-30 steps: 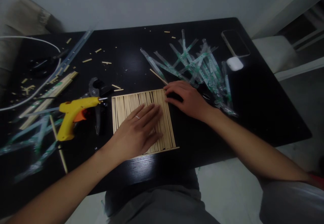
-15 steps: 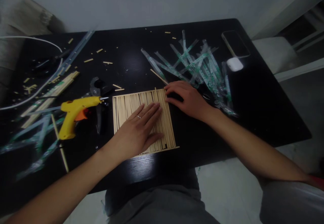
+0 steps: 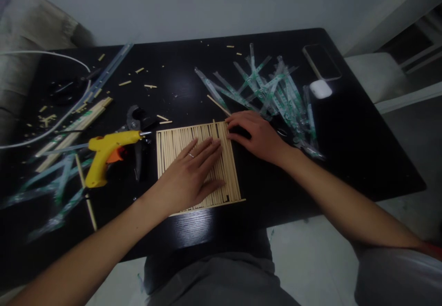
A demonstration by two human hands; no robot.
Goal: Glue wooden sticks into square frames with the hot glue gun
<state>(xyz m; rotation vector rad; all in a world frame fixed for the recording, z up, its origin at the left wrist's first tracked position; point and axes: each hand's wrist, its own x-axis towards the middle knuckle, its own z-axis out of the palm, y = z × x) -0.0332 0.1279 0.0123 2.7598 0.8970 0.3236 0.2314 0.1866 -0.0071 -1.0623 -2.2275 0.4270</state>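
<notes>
A square panel of wooden sticks (image 3: 229, 170) laid side by side rests on the black table, edged by a stick along its far and near sides. My left hand (image 3: 193, 172) lies flat across the middle of the panel, fingers stretched out and a ring on one of them. One stick under it juts slightly past the far edge, with a small gap at its near end. At the panel's far right corner is my right hand (image 3: 247, 128), its thumb and fingers curved apart and touching the corner. Just beyond those fingers a loose stick (image 3: 218, 104) lies slanted.
Left of the panel lie a yellow glue gun (image 3: 110, 151), black pliers (image 3: 136, 126), bundled sticks (image 3: 76, 131) and a white cable (image 3: 51, 131). Crumpled clear wrappers (image 3: 272, 87) spread beyond my right hand. A phone (image 3: 322, 61) and a white case (image 3: 320, 89) lie at far right.
One stick under my left hand has slid away from me, so its far end pokes out and a gap shows near the close edge. My right hand stays at the corner.
</notes>
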